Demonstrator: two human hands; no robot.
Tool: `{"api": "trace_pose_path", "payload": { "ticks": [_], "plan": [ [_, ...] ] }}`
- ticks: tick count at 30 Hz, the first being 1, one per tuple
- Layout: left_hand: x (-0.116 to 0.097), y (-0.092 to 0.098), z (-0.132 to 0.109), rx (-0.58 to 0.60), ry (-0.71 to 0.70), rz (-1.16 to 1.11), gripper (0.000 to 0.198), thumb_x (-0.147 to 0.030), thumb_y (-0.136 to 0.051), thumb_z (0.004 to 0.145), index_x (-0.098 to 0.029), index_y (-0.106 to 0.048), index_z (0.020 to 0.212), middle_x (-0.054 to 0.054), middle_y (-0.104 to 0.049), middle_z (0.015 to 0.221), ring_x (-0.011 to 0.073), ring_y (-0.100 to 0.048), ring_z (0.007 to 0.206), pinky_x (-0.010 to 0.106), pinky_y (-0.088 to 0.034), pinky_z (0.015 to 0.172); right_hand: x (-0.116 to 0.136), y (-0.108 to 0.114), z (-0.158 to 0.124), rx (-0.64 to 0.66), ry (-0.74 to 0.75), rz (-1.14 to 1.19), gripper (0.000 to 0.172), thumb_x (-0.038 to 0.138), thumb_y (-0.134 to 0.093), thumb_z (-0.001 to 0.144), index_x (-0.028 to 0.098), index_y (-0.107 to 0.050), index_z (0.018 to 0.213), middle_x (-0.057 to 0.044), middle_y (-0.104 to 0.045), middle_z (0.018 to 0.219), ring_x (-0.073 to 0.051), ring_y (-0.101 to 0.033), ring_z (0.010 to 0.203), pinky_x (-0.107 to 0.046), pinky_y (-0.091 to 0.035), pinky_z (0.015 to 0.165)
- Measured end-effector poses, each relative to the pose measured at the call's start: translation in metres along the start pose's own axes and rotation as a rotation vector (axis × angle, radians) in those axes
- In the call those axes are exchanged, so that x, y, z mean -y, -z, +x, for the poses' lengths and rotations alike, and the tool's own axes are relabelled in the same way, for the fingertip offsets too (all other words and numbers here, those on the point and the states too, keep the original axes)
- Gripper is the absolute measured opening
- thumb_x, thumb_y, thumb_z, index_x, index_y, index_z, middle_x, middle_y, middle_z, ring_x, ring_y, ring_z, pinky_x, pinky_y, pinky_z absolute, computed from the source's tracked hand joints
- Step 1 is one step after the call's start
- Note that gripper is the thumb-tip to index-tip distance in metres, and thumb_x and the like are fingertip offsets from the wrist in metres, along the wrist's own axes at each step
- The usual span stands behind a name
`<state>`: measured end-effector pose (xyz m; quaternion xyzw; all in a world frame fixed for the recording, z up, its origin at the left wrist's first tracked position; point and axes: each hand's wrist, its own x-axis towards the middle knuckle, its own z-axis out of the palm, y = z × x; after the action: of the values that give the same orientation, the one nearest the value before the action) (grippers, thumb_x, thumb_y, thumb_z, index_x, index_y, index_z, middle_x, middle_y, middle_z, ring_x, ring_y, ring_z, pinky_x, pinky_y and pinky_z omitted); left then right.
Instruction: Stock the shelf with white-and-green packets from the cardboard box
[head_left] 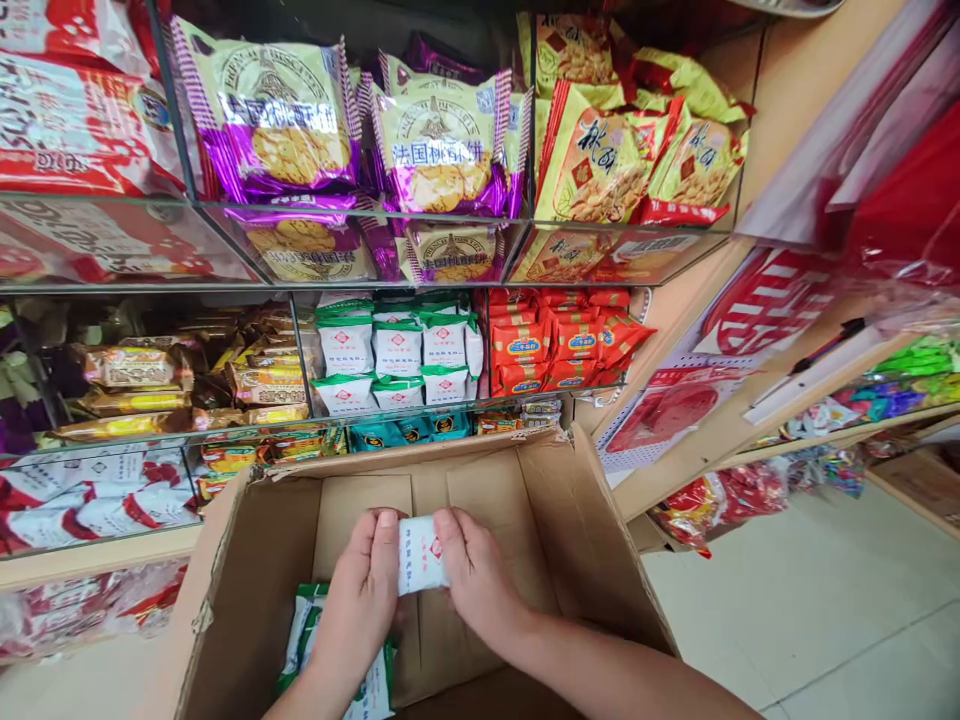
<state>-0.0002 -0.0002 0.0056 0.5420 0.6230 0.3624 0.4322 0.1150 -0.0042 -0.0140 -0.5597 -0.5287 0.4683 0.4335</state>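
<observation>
Between both hands I hold a small white snack packet (421, 556) with red and dark printing, above an open cardboard box (480, 480). My left hand (361, 580) grips its left end, thumb on top. The right end is pinched by my right hand (474, 570), and its fingers underneath are hidden. Below my left forearm, inside the box, lie green-and-white packets (375, 680), partly covered by the arm. Straight ahead on the shelf, similar white packets with green ends (397, 350) stand stacked in a compartment.
Red packets (551, 345) fill the compartment to the right, brown-wrapped snacks (135, 370) the one to the left. Purple biscuit bags (442, 150) and yellow-red bags (600, 150) sit on the upper shelf behind a glass edge. A wooden side panel (675, 300) rises at right, beside tiled floor (735, 620).
</observation>
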Motion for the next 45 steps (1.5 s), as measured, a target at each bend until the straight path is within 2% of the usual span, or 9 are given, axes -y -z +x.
{"api": "trace_pose_path", "payload": {
  "ticks": [8,14,25,30,33,35,37,40,45],
  "plan": [
    [0.012,0.002,0.003,-0.132,-0.122,0.023,0.031,-0.054,-0.042,0.076,-0.024,-0.044,0.069,-0.007,-0.043,0.051,0.0133,-0.041,0.047,0.023,-0.037,0.042,-0.015,-0.002,-0.004,-0.025,0.079,0.013,0.038,0.047,-0.027,0.088,0.018,-0.041,0.069,0.001,-0.042,0.060,-0.010,-0.040,0.056,-0.022,-0.031,0.051],
    [-0.002,0.012,0.006,-0.200,-0.173,0.109,0.031,-0.051,-0.038,0.079,-0.025,-0.040,0.063,-0.007,-0.039,0.050,0.0129,-0.038,0.048,0.024,-0.033,0.047,-0.006,0.001,0.006,-0.087,0.077,0.172,0.032,0.047,-0.033,0.086,0.019,-0.035,0.069,0.004,-0.035,0.061,-0.009,-0.035,0.057,-0.021,-0.031,0.052],
    [-0.006,0.007,0.011,-0.289,-0.195,0.065,0.027,-0.044,-0.034,0.083,-0.025,-0.039,0.064,-0.007,-0.036,0.052,0.0134,-0.038,0.049,0.024,-0.033,0.046,0.021,0.008,0.012,-0.238,0.206,-0.071,0.027,0.037,-0.028,0.087,0.019,-0.038,0.069,0.004,-0.040,0.058,-0.010,-0.038,0.052,-0.021,-0.029,0.048],
    [0.003,0.022,0.005,-0.101,-0.209,0.039,0.022,-0.044,-0.046,0.078,-0.023,-0.054,0.078,-0.001,-0.059,0.071,0.0166,-0.056,0.068,0.025,-0.044,0.064,0.020,0.027,0.018,-0.035,0.313,-0.220,0.024,0.031,-0.035,0.086,0.018,-0.043,0.067,0.004,-0.041,0.053,-0.008,-0.039,0.050,-0.020,-0.029,0.048],
    [0.002,0.027,-0.001,0.195,-0.213,-0.067,0.034,-0.038,-0.056,0.074,-0.023,-0.055,0.105,0.002,-0.066,0.093,0.0197,-0.060,0.087,0.028,-0.046,0.078,0.025,0.037,0.021,0.130,0.398,-0.334,0.024,0.030,-0.037,0.087,0.018,-0.047,0.068,0.004,-0.044,0.054,-0.008,-0.042,0.051,-0.020,-0.030,0.050],
    [0.000,0.027,-0.004,0.344,-0.145,-0.193,0.036,-0.033,-0.064,0.070,-0.022,-0.058,0.104,0.002,-0.068,0.091,0.0200,-0.060,0.086,0.028,-0.047,0.078,0.029,0.038,0.021,0.169,0.448,-0.385,0.023,0.030,-0.038,0.087,0.019,-0.050,0.071,0.003,-0.049,0.057,-0.009,-0.045,0.053,-0.020,-0.033,0.050],
    [-0.001,0.026,-0.002,0.323,-0.068,-0.305,0.033,-0.031,-0.068,0.067,-0.021,-0.060,0.099,0.002,-0.068,0.092,0.0200,-0.059,0.087,0.026,-0.046,0.078,0.033,0.037,0.018,0.070,0.493,-0.395,0.017,0.028,-0.041,0.086,0.019,-0.053,0.082,0.000,-0.056,0.068,-0.010,-0.051,0.060,-0.021,-0.038,0.054],
    [-0.004,0.026,0.004,0.150,-0.006,-0.396,0.035,-0.035,-0.063,0.072,-0.021,-0.055,0.103,0.002,-0.067,0.095,0.0197,-0.058,0.092,0.027,-0.045,0.078,0.034,0.033,0.011,-0.135,0.657,-0.458,0.020,0.028,-0.047,0.083,0.017,-0.051,0.099,-0.008,-0.057,0.097,-0.016,-0.054,0.087,-0.027,-0.045,0.073],
    [-0.013,0.026,0.007,0.128,0.075,-0.515,0.033,-0.040,-0.058,0.075,-0.016,-0.055,0.099,0.005,-0.066,0.090,0.0208,-0.059,0.088,0.031,-0.047,0.074,0.032,0.024,0.000,-0.007,0.909,-0.816,0.033,0.031,-0.055,0.079,0.015,-0.052,0.108,-0.009,-0.056,0.112,-0.020,-0.052,0.085,-0.032,-0.047,0.071]
  ]
}}
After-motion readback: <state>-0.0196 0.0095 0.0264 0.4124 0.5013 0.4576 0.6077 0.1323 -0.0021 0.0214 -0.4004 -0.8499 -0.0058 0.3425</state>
